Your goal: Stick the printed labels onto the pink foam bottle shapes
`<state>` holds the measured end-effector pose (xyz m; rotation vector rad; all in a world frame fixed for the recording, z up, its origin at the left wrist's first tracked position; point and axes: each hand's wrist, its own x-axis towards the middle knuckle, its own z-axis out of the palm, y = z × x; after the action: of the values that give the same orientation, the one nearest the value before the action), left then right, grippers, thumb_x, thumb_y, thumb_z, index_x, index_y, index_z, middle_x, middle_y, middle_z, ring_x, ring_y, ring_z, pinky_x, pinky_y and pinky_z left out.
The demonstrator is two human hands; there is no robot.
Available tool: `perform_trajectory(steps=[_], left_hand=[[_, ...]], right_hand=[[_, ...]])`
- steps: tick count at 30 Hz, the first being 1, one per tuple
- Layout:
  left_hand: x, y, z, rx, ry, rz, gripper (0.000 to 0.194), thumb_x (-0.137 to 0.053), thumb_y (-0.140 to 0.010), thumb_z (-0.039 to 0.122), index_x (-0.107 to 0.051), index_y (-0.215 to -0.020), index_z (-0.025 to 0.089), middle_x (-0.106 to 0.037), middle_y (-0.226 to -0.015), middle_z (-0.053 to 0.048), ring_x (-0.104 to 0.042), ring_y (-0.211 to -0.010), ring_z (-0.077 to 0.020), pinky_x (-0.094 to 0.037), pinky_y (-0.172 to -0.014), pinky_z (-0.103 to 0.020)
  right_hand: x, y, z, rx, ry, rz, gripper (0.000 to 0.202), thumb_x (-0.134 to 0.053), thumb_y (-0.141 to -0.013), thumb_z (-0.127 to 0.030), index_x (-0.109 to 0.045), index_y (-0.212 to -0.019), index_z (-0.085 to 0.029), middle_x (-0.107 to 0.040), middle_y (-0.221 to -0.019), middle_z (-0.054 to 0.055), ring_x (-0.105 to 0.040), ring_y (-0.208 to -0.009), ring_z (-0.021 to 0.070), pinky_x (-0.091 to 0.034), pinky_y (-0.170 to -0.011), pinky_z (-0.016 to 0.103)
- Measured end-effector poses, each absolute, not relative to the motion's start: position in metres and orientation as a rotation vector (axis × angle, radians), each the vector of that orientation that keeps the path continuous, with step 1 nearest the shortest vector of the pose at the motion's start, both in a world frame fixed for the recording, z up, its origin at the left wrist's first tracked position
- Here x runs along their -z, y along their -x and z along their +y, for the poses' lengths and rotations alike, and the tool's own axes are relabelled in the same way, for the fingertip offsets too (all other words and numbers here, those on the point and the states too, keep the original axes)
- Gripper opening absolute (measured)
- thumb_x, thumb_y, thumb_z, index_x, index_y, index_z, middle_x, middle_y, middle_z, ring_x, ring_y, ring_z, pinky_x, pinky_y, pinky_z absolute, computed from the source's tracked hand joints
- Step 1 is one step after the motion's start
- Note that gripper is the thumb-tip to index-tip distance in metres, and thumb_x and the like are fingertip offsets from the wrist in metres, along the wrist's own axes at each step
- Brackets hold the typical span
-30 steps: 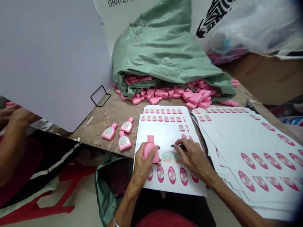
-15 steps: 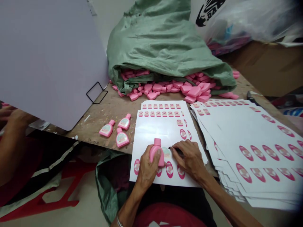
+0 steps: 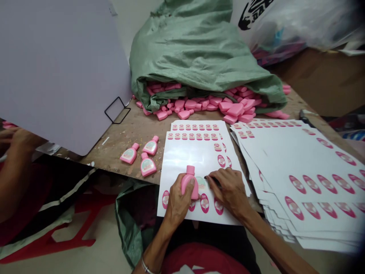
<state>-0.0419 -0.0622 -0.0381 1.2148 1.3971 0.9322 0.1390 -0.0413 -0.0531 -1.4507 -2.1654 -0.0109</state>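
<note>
A small pink bottle (image 3: 189, 182) with a cap is gripped in my left hand (image 3: 177, 203), upright over a white sticker sheet (image 3: 185, 156). No label shows on the side of it that I see. To its right a pale green label (image 3: 201, 184) is on the sheet. My right hand (image 3: 229, 188) is closed around a small dark tool (image 3: 209, 178) whose tip is at that label's upper right edge; most of the tool is hidden by my fingers. Three pink bottles with labels (image 3: 148, 165) lie on the table to the left.
Pink bottles (image 3: 235, 109) spill from a large green sack (image 3: 194, 57) at the back. More sticker sheets (image 3: 285, 160) are piled on the right. A pale panel (image 3: 62, 76) with a black wire stand (image 3: 117, 111) stands at left. Beyond it another person's hand (image 3: 23, 140) shows.
The view has shifted very slightly. My left hand keeps the bottle in the same place, and the right hand's tool tip stays beside the green label.
</note>
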Motion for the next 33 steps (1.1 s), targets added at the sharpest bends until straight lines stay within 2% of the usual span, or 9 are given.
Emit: perform_trajectory(steps=[13, 20, 28, 33], left_hand=[[0.033, 0.042, -0.061, -0.906, -1.169, 1.392, 0.038, -0.048, -0.087, 0.050, -0.059, -0.106, 0.019, -0.063, -0.085, -0.003, -0.060, -0.067, -0.0155, -0.051, -0.061, -0.026], [0.034, 0.044, -0.061, -0.915, -1.140, 1.365, 0.039, -0.048, -0.087, 0.050, -0.059, -0.107, 0.018, -0.063, -0.087, -0.005, -0.061, -0.072, -0.0166, -0.052, -0.063, -0.026], [0.037, 0.044, -0.060, -0.921, -1.173, 1.390, 0.037, -0.047, -0.087, 0.049, -0.059, -0.105, 0.019, -0.062, -0.086, -0.004, -0.061, -0.075, -0.0171, -0.052, -0.066, -0.027], [0.036, 0.044, -0.060, -0.907, -1.140, 1.350, 0.038, -0.046, -0.088, 0.050, -0.058, -0.106, 0.019, -0.061, -0.083, -0.003, -0.061, -0.069, -0.0159, -0.052, -0.064, -0.027]], right_hand=[[0.063, -0.138, -0.040, -0.219, 1.406, -2.052, 0.013, -0.053, -0.090, -0.027, -0.060, -0.082, -0.019, -0.063, -0.073, 0.002, -0.052, -0.071, 0.0169, -0.034, -0.071, 0.033], [0.057, -0.138, -0.040, -0.017, 1.417, -2.116, 0.013, -0.054, -0.089, -0.025, -0.060, -0.081, -0.018, -0.062, -0.071, 0.003, -0.050, -0.071, 0.0177, -0.031, -0.072, 0.035], [0.056, -0.126, -0.037, -0.134, 1.375, -2.141, 0.016, -0.059, -0.086, -0.032, -0.058, -0.078, -0.018, -0.062, -0.071, 0.002, -0.051, -0.071, 0.0170, -0.032, -0.072, 0.033], [0.053, -0.134, -0.035, 0.008, 1.438, -2.111, 0.014, -0.056, -0.087, -0.030, -0.060, -0.081, -0.018, -0.062, -0.072, 0.003, -0.050, -0.072, 0.0178, -0.030, -0.073, 0.034]])
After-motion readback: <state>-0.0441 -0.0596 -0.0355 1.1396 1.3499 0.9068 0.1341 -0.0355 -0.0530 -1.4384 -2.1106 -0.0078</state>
